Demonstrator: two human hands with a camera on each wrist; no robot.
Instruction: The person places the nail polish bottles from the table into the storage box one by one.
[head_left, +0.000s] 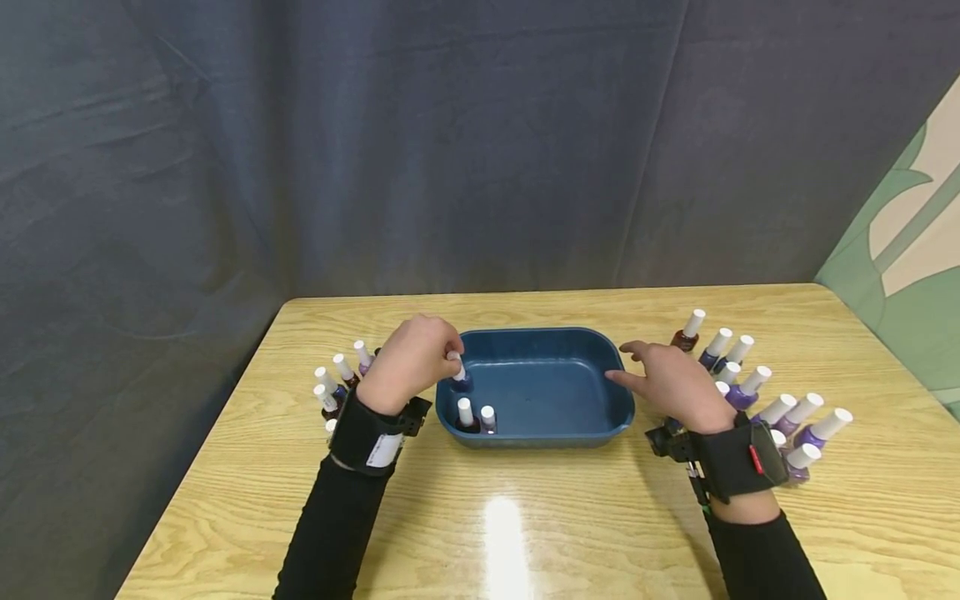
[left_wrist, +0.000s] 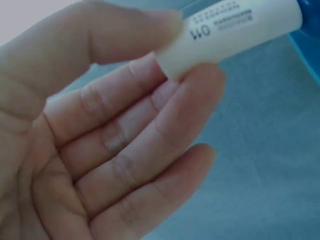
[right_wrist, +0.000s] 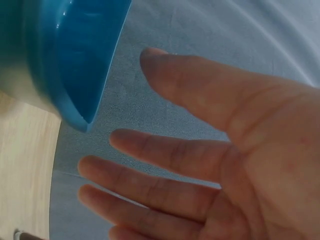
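Note:
My left hand (head_left: 414, 357) pinches the white cap of a dark blue nail polish bottle (head_left: 461, 382) inside the left end of a blue tray (head_left: 536, 439). Printed "011" shows on that cap (left_wrist: 225, 30) in the left wrist view, held between thumb and fingers. In the tray's front left corner stand two more bottles, a dark one (head_left: 467, 417) and a pale purple one (head_left: 488, 421). At the tray's right end, my right hand (head_left: 671, 382) hovers by the rim with fingers apart and nothing in them; the right wrist view shows its bare palm (right_wrist: 270, 150).
Several white-capped bottles (head_left: 341, 371) stand at the left, partly behind my left hand. A larger group of bottles, mostly purple and blue (head_left: 750, 387), with a brown one (head_left: 686, 333), stands at the right around my right wrist. A dark cloth (head_left: 480, 150) hangs behind the wooden table (head_left: 585, 517).

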